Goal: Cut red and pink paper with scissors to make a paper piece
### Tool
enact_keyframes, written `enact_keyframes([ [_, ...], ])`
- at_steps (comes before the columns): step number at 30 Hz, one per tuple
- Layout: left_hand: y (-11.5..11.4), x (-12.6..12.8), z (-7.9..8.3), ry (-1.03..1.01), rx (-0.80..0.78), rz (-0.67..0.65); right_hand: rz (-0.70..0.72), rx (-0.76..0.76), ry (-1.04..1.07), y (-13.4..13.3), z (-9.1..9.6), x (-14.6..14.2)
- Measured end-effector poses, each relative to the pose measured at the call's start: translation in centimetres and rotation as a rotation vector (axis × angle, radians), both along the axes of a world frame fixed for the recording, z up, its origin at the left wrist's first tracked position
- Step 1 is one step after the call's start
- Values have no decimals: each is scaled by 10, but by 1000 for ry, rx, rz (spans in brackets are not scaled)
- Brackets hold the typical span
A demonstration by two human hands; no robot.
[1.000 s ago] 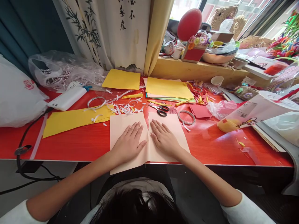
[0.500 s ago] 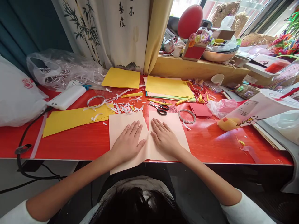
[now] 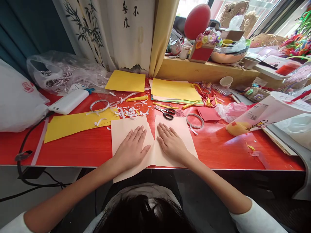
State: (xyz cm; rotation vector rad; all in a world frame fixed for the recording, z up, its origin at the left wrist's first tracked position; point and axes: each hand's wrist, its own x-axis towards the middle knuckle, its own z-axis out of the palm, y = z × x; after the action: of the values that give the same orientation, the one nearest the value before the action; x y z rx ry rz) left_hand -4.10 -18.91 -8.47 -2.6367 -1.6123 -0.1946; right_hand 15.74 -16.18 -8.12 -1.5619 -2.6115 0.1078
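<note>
A pale peach sheet of paper [image 3: 118,129] lies at the table's front edge, split from its far edge down the middle. The gap is widest at the far end and narrows towards me; whether the halves still join at the near end I cannot tell. My left hand [image 3: 131,145] rests flat on the left half, whose near corner hangs past the table edge. On the right half, my right hand [image 3: 171,142] lies flat with its fingers close together. Just beyond the paper are black-handled scissors [image 3: 168,114] and a roll of tape [image 3: 194,121].
White paper scraps [image 3: 132,112] and a second tape roll [image 3: 99,105] lie beyond the left half. Yellow sheets [image 3: 73,124] are at left, with a paper stack [image 3: 176,90] behind. A tilted paper cup [image 3: 264,113] stands at right. A white bag [image 3: 19,97] bulges at far left.
My left hand and the left half of the paper have shifted slightly left, and the gap at the far end is wider. My right hand has stayed in place.
</note>
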Motion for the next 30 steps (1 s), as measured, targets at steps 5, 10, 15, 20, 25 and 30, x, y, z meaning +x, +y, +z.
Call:
enact_keyframes([
  [5,0,0,0,-7,10,-8,-3,-1,12,0,0,0],
  [10,0,-2,1,-22,-4,-9,-5,-14,14,0,0,0],
  [15,-1,-5,1,-22,2,7,-26,-32,19,0,0,1],
  [20,-2,-7,1,9,-1,15,-27,-31,9,0,1,1],
  [25,-2,-12,1,23,-7,13,-25,-38,14,0,0,1],
  [30,-3,-18,-1,15,-3,16,-22,-30,12,0,1,2],
])
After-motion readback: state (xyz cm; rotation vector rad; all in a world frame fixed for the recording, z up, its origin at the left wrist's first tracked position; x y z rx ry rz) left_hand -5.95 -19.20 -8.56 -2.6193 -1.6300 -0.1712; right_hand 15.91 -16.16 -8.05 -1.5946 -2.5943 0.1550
